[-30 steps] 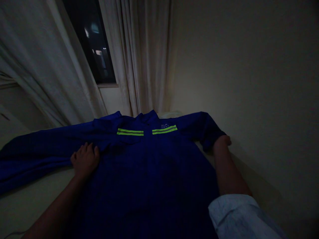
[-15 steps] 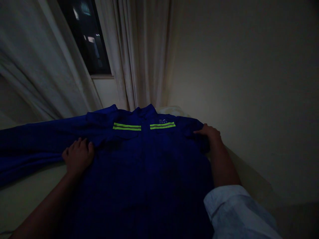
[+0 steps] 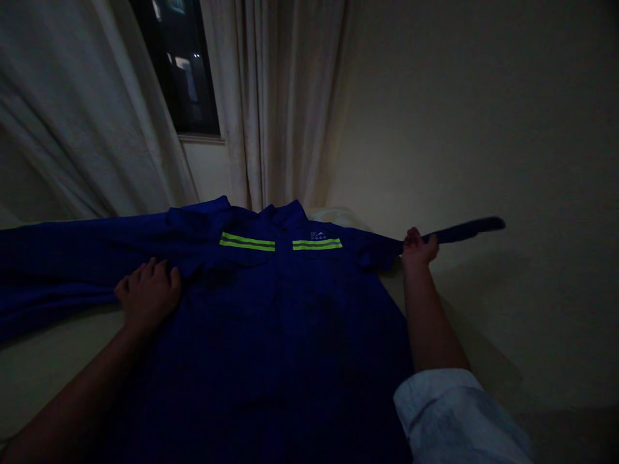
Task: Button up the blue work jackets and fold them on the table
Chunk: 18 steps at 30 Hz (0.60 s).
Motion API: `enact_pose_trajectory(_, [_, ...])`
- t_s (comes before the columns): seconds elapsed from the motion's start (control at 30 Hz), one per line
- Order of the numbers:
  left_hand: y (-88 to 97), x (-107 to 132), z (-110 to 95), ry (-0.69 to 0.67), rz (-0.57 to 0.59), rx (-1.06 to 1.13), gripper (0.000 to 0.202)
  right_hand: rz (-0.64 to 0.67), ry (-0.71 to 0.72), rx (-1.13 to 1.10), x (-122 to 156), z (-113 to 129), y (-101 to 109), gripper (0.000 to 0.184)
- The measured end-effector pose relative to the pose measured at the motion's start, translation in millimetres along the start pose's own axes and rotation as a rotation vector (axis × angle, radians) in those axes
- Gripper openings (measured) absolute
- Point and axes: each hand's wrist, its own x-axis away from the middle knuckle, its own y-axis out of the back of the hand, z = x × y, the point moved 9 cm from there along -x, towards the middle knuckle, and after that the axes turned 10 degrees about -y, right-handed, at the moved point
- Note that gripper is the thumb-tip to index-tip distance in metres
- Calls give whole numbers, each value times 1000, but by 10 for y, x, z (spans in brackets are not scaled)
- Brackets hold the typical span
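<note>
A dark blue work jacket (image 3: 309,322) lies spread out, collar away from me, with a yellow-green reflective stripe on each side of the chest. My left hand (image 3: 149,291) rests on it near the left armpit, fingers spread and lying on the cloth. The left-side sleeve (image 3: 62,258) stretches flat toward the left edge. On the right, my right hand (image 3: 418,247) is closed round the other sleeve (image 3: 467,230), holding it up; its end sticks out to the right in front of the wall.
Pale curtains (image 3: 271,96) hang behind the jacket, with a dark window (image 3: 186,77) between them. A plain wall (image 3: 483,129) rises close on the right. The light-coloured surface (image 3: 62,380) under the jacket shows at the left.
My right hand has lifted the right-side sleeve and swung it outward to the right, away from the jacket's body. My left hand has stayed in about the same place on the cloth.
</note>
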Motion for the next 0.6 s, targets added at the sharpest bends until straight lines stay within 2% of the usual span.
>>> enact_pose_trajectory(0.1, [12,7,-6,8,-8,-13,59,-66,-121,27,107,-280,-39,57])
enact_pose_trajectory(0.17, [42,22,-30,3,-30,-9,59,-120,-138,48,198,-373,-57,64])
enact_pose_trajectory(0.23, [81,44,-68,-14,-55,1,59,-146,-91,96,297,-348,-128,70])
enact_pose_trajectory(0.3, [116,66,-99,-28,-81,10,60,-85,27,190,450,-224,-361,65])
enact_pose_trajectory(0.33, [125,73,-107,-31,-91,16,60,0,102,259,573,-157,-571,59])
enact_pose_trajectory(0.4, [119,75,-116,-45,-106,35,60,268,247,458,967,-108,-1173,47])
enact_pose_trajectory(0.47, [95,67,-93,-37,-127,53,57,565,359,730,1545,-246,-1856,47])
enact_pose_trajectory(0.5, [77,61,-75,-27,-136,56,56,662,404,876,1842,-361,-2158,49])
enact_pose_trajectory(0.53, [57,55,-59,-18,-143,57,56,710,437,1011,2104,-480,-2422,51])
enact_pose_trajectory(0.6, [30,51,-41,-5,-162,45,56,713,463,1210,2495,-689,-2858,55])
